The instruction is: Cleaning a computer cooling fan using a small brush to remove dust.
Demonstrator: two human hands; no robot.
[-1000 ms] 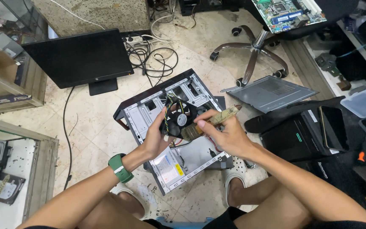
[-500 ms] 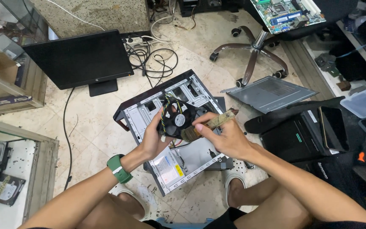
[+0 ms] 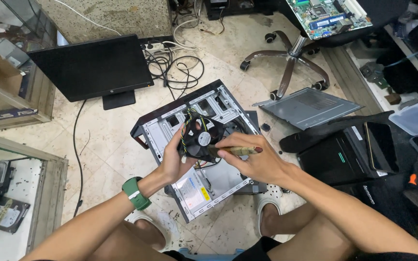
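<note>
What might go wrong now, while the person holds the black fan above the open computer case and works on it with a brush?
1. The black square cooling fan rests only in the left hand; a slip of the grip could drop it into the open grey metal computer case.
2. Its thin coloured wires hang loose and might snag.
3. The wooden-handled brush in the right hand may push dust into the case.

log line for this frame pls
left hand: holds fan | right hand: holds brush at fan | below: open PC case on floor
</note>
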